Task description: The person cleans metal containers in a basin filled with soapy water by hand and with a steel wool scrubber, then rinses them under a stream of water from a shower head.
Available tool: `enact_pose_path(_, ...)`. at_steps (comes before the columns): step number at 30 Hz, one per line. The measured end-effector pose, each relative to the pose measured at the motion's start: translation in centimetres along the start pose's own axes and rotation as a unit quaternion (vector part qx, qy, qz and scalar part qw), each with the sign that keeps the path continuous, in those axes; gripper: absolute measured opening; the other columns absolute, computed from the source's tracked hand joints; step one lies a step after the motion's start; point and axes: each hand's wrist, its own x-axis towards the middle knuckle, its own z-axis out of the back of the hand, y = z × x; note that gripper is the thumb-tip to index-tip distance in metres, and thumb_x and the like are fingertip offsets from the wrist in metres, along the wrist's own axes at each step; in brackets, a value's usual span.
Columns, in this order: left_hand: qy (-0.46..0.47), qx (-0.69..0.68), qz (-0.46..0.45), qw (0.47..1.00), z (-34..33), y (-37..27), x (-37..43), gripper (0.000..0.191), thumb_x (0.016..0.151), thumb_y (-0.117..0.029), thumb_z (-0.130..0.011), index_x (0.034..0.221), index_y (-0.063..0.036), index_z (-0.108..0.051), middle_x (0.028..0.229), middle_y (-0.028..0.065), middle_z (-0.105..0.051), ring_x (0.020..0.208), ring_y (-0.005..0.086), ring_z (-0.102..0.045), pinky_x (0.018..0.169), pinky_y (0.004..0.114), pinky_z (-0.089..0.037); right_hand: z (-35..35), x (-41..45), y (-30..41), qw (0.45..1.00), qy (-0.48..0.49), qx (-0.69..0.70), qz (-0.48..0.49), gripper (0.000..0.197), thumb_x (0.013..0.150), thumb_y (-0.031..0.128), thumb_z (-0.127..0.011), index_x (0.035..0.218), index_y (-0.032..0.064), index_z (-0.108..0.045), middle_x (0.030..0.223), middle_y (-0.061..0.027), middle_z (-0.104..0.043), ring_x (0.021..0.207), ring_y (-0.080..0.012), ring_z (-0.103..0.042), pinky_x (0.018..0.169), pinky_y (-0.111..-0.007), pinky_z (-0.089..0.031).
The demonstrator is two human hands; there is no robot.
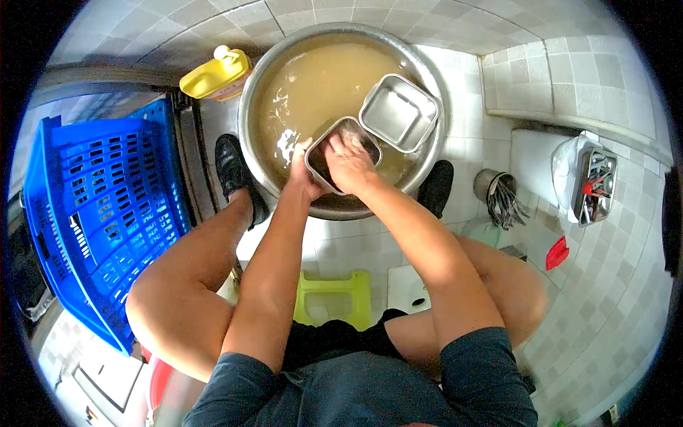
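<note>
My left hand (304, 173) grips the near left rim of a rectangular stainless steel pan (369, 145), which is tilted over the water. Inside that pan lies my right hand (349, 163), its fingers a little apart against the inner wall and holding nothing that I can see. A second steel pan (403, 115) sits just to the right, at the inner edge of a large round metal basin (248, 133), and looks empty. Cloudy yellowish water (320, 74) fills the basin, with some foam on the surface.
A yellow pump bottle (216, 80) stands left of the basin, above a blue plastic crate (117, 187). On the right are a metal pot (483, 181) of cutlery (504, 205), a tray (597, 187) of utensils and a red object (557, 253). A green plastic stool (362, 299) is below.
</note>
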Motion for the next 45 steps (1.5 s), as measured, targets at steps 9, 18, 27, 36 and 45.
enact_pose_path(9, 0.017, -0.03, 0.021, 0.999, -0.8, 0.4, -0.5, 0.074, 0.087, -0.06, -0.046, 0.133, -0.0046, -0.06, 0.133, 0.0185, -0.063, 0.117, 0.0388, -0.062, 0.104, 0.054, -0.046, 0.0, -1.6, -0.1, 0.986, 0.154, -0.031, -0.062, 0.039, 0.092, 0.019, -0.051, 0.12, -0.004, -0.066, 0.14, -0.0235, -0.054, 0.133, -0.038, -0.049, 0.115, -0.047, -0.033)
enact_pose_path(18, -0.004, 0.021, 0.055, 0.998, -5.3, 1.8, -1.5, 0.081, 0.085, -0.076, -0.045, 0.139, -0.0162, -0.056, 0.137, 0.0139, -0.059, 0.123, 0.037, -0.056, 0.102, 0.063, -0.042, 0.9, -3.6, -1.9, 0.881, 0.094, 0.42, -0.196, 0.039, 0.101, 0.032, -0.047, 0.097, -0.0024, -0.065, 0.103, -0.0276, -0.068, 0.096, -0.0432, -0.066, 0.085, -0.052, -0.049)
enact_pose_path(27, -0.124, 0.001, -0.053, 0.991, -6.0, 1.2, -6.8, 0.083, 0.097, -0.075, -0.021, 0.137, -0.0117, -0.057, 0.137, 0.0131, -0.061, 0.127, 0.0356, -0.055, 0.111, 0.052, -0.04, 7.3, -6.4, 6.8, 0.976, -0.052, 0.179, -0.112, 0.021, 0.091, 0.017, -0.058, 0.1, -0.0012, -0.063, 0.096, -0.0245, -0.07, 0.09, -0.0444, -0.068, 0.081, -0.054, -0.053)
enact_pose_path(36, -0.045, 0.09, -0.053, 0.993, -6.4, 0.9, -10.8, 0.092, 0.093, -0.081, -0.017, 0.151, -0.0148, -0.041, 0.152, 0.0169, -0.044, 0.139, 0.0451, -0.041, 0.108, 0.073, -0.028, 7.4, -4.9, 4.7, 0.853, -0.308, 0.337, -0.251, 0.023, 0.1, 0.019, -0.05, 0.097, -0.0008, -0.061, 0.09, -0.0263, -0.066, 0.089, -0.0475, -0.064, 0.078, -0.055, -0.049)
enact_pose_path(45, -0.052, 0.058, -0.098, 0.992, -5.7, -0.1, -10.3, 0.074, 0.099, -0.067, -0.036, 0.148, -0.0118, -0.044, 0.146, 0.0173, -0.05, 0.135, 0.0407, -0.046, 0.102, 0.065, -0.044, 5.9, -4.5, 1.0, 0.51, -0.305, 0.76, -0.263, 0.028, 0.106, 0.025, -0.052, 0.109, -0.0003, -0.063, 0.097, -0.005, -0.063, 0.083, -0.018, -0.059, 0.081, -0.035, -0.049)
